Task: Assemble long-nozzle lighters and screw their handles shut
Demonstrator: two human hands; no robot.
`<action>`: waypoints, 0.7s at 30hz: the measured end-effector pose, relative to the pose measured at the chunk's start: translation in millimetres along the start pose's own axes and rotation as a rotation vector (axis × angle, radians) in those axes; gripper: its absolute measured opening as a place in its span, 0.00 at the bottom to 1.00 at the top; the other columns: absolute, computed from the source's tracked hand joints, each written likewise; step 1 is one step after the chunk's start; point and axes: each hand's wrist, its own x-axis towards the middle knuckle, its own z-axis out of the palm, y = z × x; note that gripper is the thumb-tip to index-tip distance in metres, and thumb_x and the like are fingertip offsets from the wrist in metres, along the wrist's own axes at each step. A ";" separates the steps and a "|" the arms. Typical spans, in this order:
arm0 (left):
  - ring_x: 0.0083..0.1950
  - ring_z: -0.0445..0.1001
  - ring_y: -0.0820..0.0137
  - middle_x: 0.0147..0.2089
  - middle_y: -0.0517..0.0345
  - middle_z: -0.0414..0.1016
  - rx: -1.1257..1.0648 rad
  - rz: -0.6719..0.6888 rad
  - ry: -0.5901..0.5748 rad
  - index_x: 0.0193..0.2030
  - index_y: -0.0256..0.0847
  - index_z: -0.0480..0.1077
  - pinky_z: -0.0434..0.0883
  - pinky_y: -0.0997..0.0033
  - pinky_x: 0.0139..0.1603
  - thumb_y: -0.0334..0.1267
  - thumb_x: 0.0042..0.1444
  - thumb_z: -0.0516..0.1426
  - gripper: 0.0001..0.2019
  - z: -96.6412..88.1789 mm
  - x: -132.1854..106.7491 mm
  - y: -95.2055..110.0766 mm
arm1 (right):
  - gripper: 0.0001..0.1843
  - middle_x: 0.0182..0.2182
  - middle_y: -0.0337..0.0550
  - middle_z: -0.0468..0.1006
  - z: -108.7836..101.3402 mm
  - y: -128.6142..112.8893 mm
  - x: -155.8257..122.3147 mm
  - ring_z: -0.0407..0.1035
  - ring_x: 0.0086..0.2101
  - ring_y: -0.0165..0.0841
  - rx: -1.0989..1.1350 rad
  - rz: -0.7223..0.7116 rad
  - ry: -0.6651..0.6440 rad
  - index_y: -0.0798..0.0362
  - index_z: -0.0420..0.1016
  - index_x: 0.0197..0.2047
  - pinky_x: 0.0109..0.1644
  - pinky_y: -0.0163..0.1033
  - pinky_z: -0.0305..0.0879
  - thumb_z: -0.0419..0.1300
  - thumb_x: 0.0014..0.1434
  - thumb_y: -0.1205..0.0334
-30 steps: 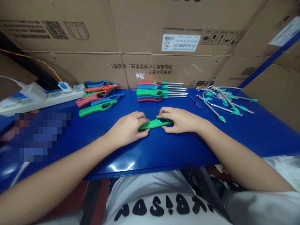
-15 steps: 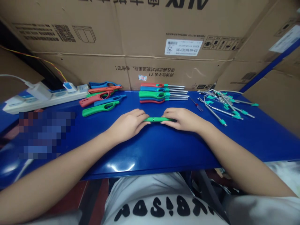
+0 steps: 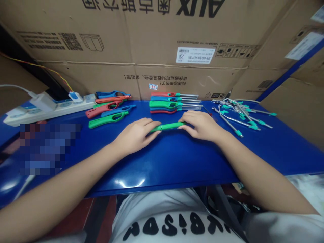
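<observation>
On blue table (image 3: pixel 177 158) before cardboard boxes (image 3: pixel 126 40): left hand (image 3: pixel 134 135), right hand (image 3: pixel 202 125) grasping green handle (image 3: pixel 167 127).

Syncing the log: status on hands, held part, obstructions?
Left hand, right hand: each shut on one end of slim green plastic lighter body. Body low over blue table. Stacked coloured plastic lighters close behind.

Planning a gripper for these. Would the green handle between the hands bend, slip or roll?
The green handle is probably stiff: it spans the left hand and right hand without sagging. Its smooth plastic may slip. Held on its narrow edge, it would likely tip flat.
</observation>
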 end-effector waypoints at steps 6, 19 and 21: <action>0.46 0.78 0.62 0.46 0.48 0.80 -0.255 -0.091 -0.038 0.49 0.37 0.76 0.73 0.64 0.49 0.46 0.71 0.50 0.18 0.8 0.5 7.4 | 0.13 0.37 0.50 0.80 3.5 -1.0 1.6 0.72 0.38 0.40 0.066 -0.044 -0.059 0.55 0.78 0.43 0.45 0.44 0.65 0.57 0.69 0.55; 0.25 0.71 0.71 0.27 0.59 0.75 -0.684 -0.492 -0.246 0.40 0.40 0.76 0.66 0.72 0.27 0.58 0.66 0.51 0.23 -1.2 7.2 -1.0 | 0.13 0.40 0.50 0.82 9.5 -3.4 2.0 0.71 0.42 0.41 0.000 -0.096 -0.060 0.55 0.79 0.47 0.46 0.44 0.60 0.56 0.70 0.57; 0.38 0.78 0.66 0.39 0.54 0.81 -0.443 -0.325 -0.166 0.48 0.41 0.77 0.71 0.69 0.39 0.56 0.69 0.49 0.23 -2.2 3.9 2.4 | 0.13 0.40 0.50 0.82 10.6 -3.8 2.6 0.70 0.42 0.41 0.003 -0.081 -0.065 0.55 0.78 0.47 0.46 0.44 0.60 0.56 0.71 0.57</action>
